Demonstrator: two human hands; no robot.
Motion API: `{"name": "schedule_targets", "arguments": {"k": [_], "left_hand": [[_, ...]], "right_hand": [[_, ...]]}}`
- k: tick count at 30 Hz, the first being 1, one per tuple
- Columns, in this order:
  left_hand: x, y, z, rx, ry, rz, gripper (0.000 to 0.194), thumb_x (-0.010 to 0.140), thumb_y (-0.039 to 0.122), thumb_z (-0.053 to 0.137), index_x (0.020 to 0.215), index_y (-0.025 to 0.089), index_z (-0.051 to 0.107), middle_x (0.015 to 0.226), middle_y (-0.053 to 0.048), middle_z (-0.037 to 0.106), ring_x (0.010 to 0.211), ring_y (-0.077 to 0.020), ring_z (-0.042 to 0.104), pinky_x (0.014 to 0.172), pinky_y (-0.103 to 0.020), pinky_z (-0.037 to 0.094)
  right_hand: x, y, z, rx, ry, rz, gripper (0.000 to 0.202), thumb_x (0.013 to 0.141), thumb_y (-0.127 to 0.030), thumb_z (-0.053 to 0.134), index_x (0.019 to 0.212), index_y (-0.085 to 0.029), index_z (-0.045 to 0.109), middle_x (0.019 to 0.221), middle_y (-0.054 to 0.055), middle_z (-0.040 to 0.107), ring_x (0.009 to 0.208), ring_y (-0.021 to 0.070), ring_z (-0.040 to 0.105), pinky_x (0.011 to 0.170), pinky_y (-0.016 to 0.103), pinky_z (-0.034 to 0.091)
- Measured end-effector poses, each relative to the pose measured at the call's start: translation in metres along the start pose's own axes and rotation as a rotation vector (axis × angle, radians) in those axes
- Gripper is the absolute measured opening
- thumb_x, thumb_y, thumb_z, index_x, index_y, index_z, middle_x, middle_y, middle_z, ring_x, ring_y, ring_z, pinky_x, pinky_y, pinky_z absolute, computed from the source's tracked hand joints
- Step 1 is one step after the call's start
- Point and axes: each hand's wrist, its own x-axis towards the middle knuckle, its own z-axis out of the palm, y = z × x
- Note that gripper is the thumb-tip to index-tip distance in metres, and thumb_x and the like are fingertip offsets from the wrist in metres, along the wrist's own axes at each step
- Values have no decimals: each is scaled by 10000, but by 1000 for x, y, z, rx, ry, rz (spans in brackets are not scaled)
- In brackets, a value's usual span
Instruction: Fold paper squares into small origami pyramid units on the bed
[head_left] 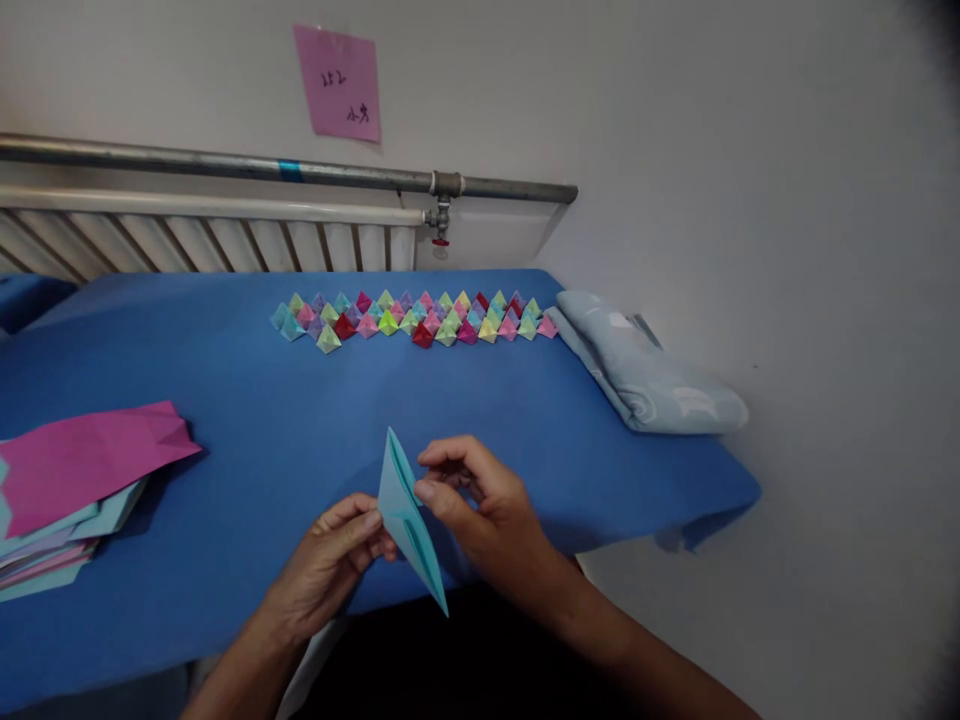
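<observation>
A folded light-blue paper piece (405, 515), long and pointed at both ends, is held tilted above the front of the blue-covered table (270, 440). My left hand (337, 550) pinches its left side between thumb and fingers. On its right, my right hand (480, 500) has its fingers curled and apart, with the thumb and index tips close to the paper's edge; no paper is gripped between them. Behind, several small folded paper pieces (388, 321) in many colours stand in rows along the table's back.
A stack of coloured paper (97, 455), magenta on top, lies at the left. A folded pale-blue cloth (649, 375) rests at the right by the wall. Behind the table are a radiator (210, 240) and a metal pipe (345, 174); a pink note (339, 85) hangs above.
</observation>
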Motion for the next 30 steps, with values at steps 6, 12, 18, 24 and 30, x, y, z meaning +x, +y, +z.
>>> {"name": "schedule_targets", "arguments": {"k": [6, 12, 18, 24, 30], "left_hand": [[1, -3, -6, -8, -30, -14, 194, 705, 325, 814, 708, 165, 703, 622, 5, 660, 606, -95, 604, 625, -202, 478], [1, -5, -10, 4, -25, -10, 198, 694, 336, 820, 715, 171, 712, 632, 1, 666, 609, -101, 607, 625, -209, 480], [-1, 1, 1, 87, 7, -13, 242, 687, 374, 818, 696, 160, 705, 609, -14, 666, 603, -106, 599, 627, -218, 469], [0, 5, 4, 240, -6, -52, 275, 689, 409, 808, 710, 155, 705, 591, -18, 666, 584, -105, 580, 616, -226, 451], [1, 6, 7, 308, -53, -152, 281, 661, 405, 824, 696, 153, 705, 637, -18, 682, 577, -104, 591, 604, -235, 458]], "right_hand": [[1, 0, 3, 61, -33, 92, 152, 803, -261, 627, 946, -213, 602, 824, -13, 611, 740, 119, 565, 710, 259, 472], [3, 4, 4, 99, -13, 105, 126, 803, -227, 579, 928, -218, 570, 827, -9, 601, 759, 124, 577, 714, 265, 486], [4, 10, 0, 62, 18, 171, 340, 727, -140, 549, 1057, -219, 570, 963, 26, 605, 759, 115, 578, 668, 250, 489], [4, 26, -15, 293, -160, 476, 615, 610, -162, 681, 1206, -228, 540, 993, 27, 606, 790, 130, 602, 697, 265, 488], [-1, 48, -12, 313, -295, 535, 299, 649, -234, 710, 937, -209, 637, 743, -21, 635, 652, 114, 567, 622, 242, 446]]}}
